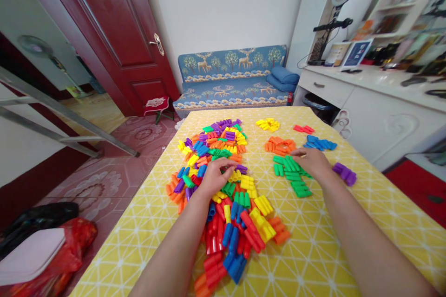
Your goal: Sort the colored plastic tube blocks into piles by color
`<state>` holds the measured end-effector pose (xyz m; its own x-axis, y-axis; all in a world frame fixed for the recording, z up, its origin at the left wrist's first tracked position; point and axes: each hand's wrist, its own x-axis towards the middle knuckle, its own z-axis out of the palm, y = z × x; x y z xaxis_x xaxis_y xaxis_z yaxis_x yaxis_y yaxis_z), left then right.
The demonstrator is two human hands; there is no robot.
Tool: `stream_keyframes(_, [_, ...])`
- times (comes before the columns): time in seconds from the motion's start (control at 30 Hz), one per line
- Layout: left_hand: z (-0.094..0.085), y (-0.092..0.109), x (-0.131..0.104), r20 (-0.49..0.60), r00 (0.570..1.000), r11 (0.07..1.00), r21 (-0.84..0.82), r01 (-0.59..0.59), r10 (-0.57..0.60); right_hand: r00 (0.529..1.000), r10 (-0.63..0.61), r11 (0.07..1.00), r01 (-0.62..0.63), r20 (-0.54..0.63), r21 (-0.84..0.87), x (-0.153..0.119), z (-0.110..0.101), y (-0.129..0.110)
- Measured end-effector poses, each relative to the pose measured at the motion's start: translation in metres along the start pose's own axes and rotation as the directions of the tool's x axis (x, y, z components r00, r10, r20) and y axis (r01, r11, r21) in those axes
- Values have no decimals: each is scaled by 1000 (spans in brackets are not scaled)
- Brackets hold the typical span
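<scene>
Yellow tablecloth (348, 222); hands (214, 176) among blocks (223, 181)

Two bare forearms, long and slim, reaching in from the lower edge of the view. No sleeves visible anywhere on them (bare from the frame edge up to the wrists). No watch, no bracelet, no ring to make out. Left hand (216, 175) bare, no glove, with short plain nails as far as can be seen. Right hand (311, 159) bare as well, no glove, nails too small to judge. No markings or bandages visible on either arm. Rest of the body out of view.
</scene>
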<state>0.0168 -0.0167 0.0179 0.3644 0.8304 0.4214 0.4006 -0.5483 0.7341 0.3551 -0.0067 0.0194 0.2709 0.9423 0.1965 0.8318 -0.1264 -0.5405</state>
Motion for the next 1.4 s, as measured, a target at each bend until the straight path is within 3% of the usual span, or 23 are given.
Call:
stream_keyframes(0.1, [0,0,0,-1,1000,1000,-2,-7,7,989,-93,994,98,-115,42,-12,12,-32])
stream_keyframes(0.17, [1,1,0,-5,1000,1000,-2,-4,4,964,-255,952,264,-78,157,-24,28,-57])
stream_keyframes(0.27, [1,1,0,-17,1000,1000,-1,9,-9,860,-508,827,473,44,304,-45,54,-87])
stream_keyframes(0.33, [2,0,0,-22,1000,1000,-6,10,-10,803,-587,777,525,99,348,-57,68,-98])
stream_keyframes(0.43, [2,-2,1,-22,1000,1000,-14,4,-4,796,-593,760,501,124,414,-66,77,-103])
stream_keyframes(0.57, [2,-3,2,-43,999,1000,-14,-15,14,876,-478,707,346,57,616,-69,73,-104])
stream_keyframes(0.63, [2,-2,2,-37,998,998,-40,-44,43,904,-422,629,234,72,741,-72,73,-107])
stream_keyframes(0.77, [0,3,2,-1,993,988,-92,-122,122,889,-431,452,66,153,890,-78,76,-115])
stream_keyframes(0.87, [-1,6,2,19,993,988,-102,-115,118,885,-428,493,57,185,868,-80,78,-117])
stream_keyframes(0.97, [0,5,2,36,999,995,-96,-33,36,913,-406,632,250,38,733,-80,74,-116])
stream_keyframes(1.0, [0,5,1,38,999,995,-97,-2,5,902,-430,662,351,-48,662,-80,72,-116])
stream_keyframes(1.07, [0,4,1,43,998,993,-106,44,-40,824,-541,670,544,-170,505,-81,67,-118])
stream_keyframes(1.13, [0,5,1,59,997,990,-122,65,-58,726,-662,634,675,-185,378,-83,63,-120])
stream_keyframes(1.2, [0,7,0,81,995,988,-136,69,-58,674,-718,615,730,-173,298,-85,61,-122])
stream_keyframes(1.3, [-1,8,0,94,994,987,-143,71,-57,661,-729,615,747,-179,254,-88,62,-124])
stream_keyframes(1.4, [-2,9,1,95,994,989,-131,72,-60,676,-717,630,733,-170,259,-90,64,-124])
